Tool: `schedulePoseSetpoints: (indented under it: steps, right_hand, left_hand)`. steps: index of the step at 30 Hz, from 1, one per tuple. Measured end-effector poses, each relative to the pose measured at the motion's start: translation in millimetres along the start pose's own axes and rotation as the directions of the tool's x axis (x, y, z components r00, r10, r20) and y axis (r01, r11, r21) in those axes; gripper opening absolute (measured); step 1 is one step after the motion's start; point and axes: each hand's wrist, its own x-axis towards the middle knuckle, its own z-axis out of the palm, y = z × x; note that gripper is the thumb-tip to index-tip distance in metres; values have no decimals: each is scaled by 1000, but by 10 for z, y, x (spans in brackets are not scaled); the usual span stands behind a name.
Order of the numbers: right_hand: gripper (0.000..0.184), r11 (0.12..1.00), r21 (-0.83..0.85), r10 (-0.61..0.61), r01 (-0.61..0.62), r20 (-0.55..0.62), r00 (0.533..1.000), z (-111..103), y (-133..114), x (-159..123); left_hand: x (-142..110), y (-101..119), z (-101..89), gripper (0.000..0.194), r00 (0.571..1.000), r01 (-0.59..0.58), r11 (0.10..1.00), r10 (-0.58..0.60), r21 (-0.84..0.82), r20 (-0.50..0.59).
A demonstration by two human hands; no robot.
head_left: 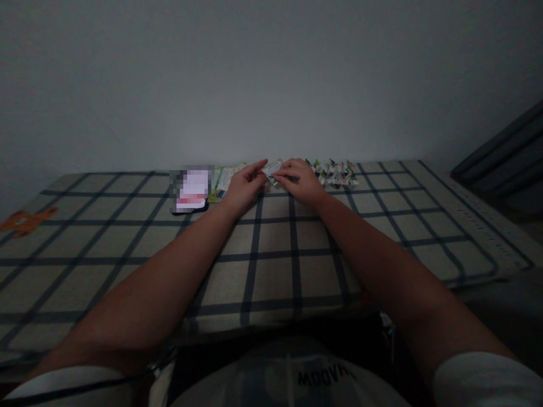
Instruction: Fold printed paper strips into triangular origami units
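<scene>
My right hand (300,178) pinches a small piece of printed paper (272,168) between thumb and fingers, just above the far part of the checked cloth. On the other side of the paper is my left hand (246,183), its index finger stretched out and its thumb apart from it. I see nothing held in that hand, and its fingertips come close to the paper's left edge. Right behind my right hand lie several folded, zigzag paper pieces (335,174) in white, green and dark colours. Printed green-and-white sheets (224,181) lie left of my left hand, partly covered by it.
A phone (193,189) with a lit, blurred screen lies left of the sheets. The checked cloth (275,226) covers the table up to a grey wall (271,79). An orange flat shape (27,220) is at the far left. Dark slanted folds (504,152) stand at the right.
</scene>
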Motion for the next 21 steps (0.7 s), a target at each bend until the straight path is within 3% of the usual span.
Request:
schedulePoseSetpoints:
  steps: [5, 10, 15, 21]
  right_hand:
    - [20, 1000, 3, -6, 6, 34, 999, -19, -13, 1]
    - [17, 1000, 0, 4, -4, 75, 997, -32, -39, -3]
    - [14, 998, -23, 58, -59, -33, 998, -9, -55, -10]
    - [22, 979, 148, 150, -142, -48, 987, 53, 51, 8]
  left_hand:
    - [7, 10, 14, 45, 999, 49, 989, -48, -142, 14]
    - [-9, 7, 14, 43, 999, 25, 999, -25, -22, 25]
    - [-5, -45, -19, 41, 999, 25, 997, -27, 67, 35]
    - [-5, -51, -17, 46, 999, 25, 999, -27, 40, 43]
